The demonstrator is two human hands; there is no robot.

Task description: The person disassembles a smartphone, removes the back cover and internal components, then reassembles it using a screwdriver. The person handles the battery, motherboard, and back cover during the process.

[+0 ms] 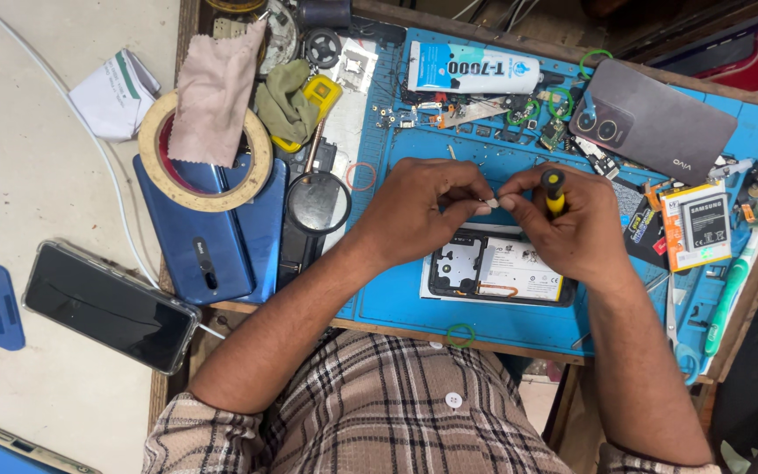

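My left hand (418,211) and my right hand (572,224) meet above an opened phone (493,268) that lies back-up on a blue work mat (396,298). Between the fingertips of both hands sits a tiny pale part (493,204). My right hand also grips a screwdriver with a yellow and black handle (554,191), which stands up out of the fist. The phone's insides show a white battery and a black board cover.
A glue tube (475,68), a grey phone back (655,123), a loose battery (697,226) and small parts lie on the mat. At left are a magnifier (318,202), a tape roll (205,149), a blue phone (212,233) and a black phone (109,305).
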